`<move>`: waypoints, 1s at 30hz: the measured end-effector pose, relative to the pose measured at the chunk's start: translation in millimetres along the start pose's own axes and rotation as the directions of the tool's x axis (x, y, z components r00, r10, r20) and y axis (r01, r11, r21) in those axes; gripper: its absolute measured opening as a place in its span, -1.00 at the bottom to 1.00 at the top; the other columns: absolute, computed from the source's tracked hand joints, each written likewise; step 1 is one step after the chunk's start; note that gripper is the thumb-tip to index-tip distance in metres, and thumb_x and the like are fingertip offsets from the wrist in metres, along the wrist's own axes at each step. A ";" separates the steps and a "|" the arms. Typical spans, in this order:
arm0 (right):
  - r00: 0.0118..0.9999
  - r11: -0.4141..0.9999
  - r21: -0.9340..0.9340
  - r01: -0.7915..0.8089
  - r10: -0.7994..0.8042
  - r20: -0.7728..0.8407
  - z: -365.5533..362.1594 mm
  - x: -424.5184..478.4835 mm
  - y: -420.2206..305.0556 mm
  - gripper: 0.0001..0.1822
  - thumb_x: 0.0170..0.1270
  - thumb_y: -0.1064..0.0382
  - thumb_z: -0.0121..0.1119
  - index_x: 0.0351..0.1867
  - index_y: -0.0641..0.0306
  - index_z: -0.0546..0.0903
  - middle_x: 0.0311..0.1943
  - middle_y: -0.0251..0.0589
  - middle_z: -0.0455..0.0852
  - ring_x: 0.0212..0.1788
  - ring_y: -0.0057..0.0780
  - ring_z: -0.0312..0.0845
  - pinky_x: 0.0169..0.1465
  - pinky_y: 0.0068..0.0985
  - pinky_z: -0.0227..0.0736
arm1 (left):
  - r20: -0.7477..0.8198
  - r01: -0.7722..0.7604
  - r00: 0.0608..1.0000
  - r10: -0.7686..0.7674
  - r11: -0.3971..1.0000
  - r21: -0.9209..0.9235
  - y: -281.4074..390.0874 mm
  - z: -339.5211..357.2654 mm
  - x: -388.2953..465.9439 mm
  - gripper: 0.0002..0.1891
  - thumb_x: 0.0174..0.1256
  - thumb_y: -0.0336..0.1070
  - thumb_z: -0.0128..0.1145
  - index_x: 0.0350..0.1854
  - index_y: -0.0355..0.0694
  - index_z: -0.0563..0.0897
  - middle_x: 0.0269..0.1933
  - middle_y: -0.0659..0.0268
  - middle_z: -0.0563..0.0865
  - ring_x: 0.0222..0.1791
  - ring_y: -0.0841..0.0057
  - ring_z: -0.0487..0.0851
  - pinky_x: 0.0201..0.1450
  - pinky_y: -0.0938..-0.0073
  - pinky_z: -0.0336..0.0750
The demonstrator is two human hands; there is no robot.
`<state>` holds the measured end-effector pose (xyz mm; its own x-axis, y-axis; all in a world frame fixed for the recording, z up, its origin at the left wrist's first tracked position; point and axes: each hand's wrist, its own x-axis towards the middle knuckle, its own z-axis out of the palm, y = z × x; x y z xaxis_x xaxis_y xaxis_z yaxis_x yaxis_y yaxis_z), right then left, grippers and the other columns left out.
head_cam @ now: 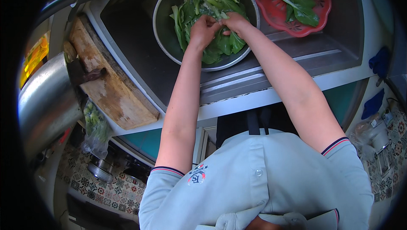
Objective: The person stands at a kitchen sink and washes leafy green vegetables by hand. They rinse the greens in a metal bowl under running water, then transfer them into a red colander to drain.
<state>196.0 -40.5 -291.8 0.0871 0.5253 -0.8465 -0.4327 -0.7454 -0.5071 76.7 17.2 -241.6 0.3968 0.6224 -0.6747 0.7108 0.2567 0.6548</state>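
In the head view, a large round metal bowl stands in the metal sink, with many leafy greens and some water in it. My left hand is over the middle of the bowl, its thumb and fingers pinched together at a leafy green's stem. Touching it from the right, my right hand grips the same green, whose leaf hangs below the fingers. The fingertips partly hide the stem. To the right of the bowl, a red plastic basket with a wavy rim holds a few leafy greens.
A worn wooden cutting board lies left of the sink, with a dark handle over it. Further left are a large metal vessel and a plastic bag of green vegetables. The counter edge runs before my body.
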 end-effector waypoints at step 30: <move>0.998 0.960 -0.275 0.061 -0.053 0.033 -1.1 8.8 -0.4 -0.51 -0.17 0.34 0.38 -0.08 0.36 0.60 -0.51 -0.21 0.65 -0.65 -0.53 0.45 -0.53 -0.54 0.37 | 0.156 0.079 0.986 -0.066 0.994 -0.074 -26.3 -18.3 28.6 -0.83 0.28 -0.32 0.07 -0.25 -0.33 0.60 -0.39 0.30 0.69 -0.49 0.62 0.64 -0.45 0.65 0.56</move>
<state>198.0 -36.0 -299.2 0.0800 0.5777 -0.8123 -0.1636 -0.7962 -0.5824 58.7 41.8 -271.9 0.4345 0.4811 -0.7615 0.6947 0.3592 0.6232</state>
